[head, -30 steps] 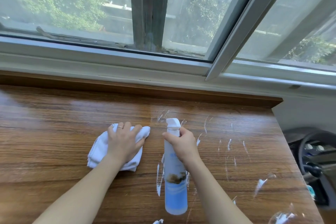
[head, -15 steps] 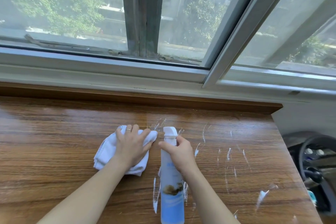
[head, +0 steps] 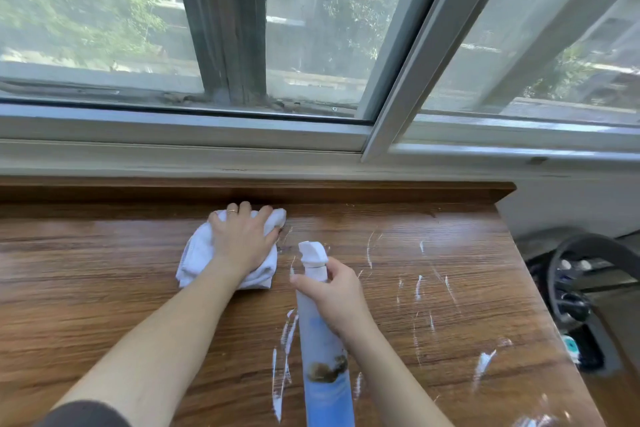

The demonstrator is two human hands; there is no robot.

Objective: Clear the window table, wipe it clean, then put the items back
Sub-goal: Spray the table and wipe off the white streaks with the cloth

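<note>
The wooden window table (head: 104, 281) fills the lower view. My left hand (head: 244, 239) lies flat on a folded white cloth (head: 194, 253) and presses it onto the wood, close to the raised back edge. My right hand (head: 337, 295) grips the neck of a blue and white spray bottle (head: 323, 357), which points away from me with its white nozzle toward the window. White streaks of sprayed cleaner (head: 419, 284) lie across the right half of the table and beside the bottle.
A raised wooden lip (head: 381, 192) runs along the table's back under the white window frame (head: 194, 135). The table's right edge drops off to a dark round object and clutter on the floor (head: 575, 291).
My left hand has pushed the cloth forward, from the table's middle up to the back lip. The bottle in my right hand has stayed in nearly the same place.
</note>
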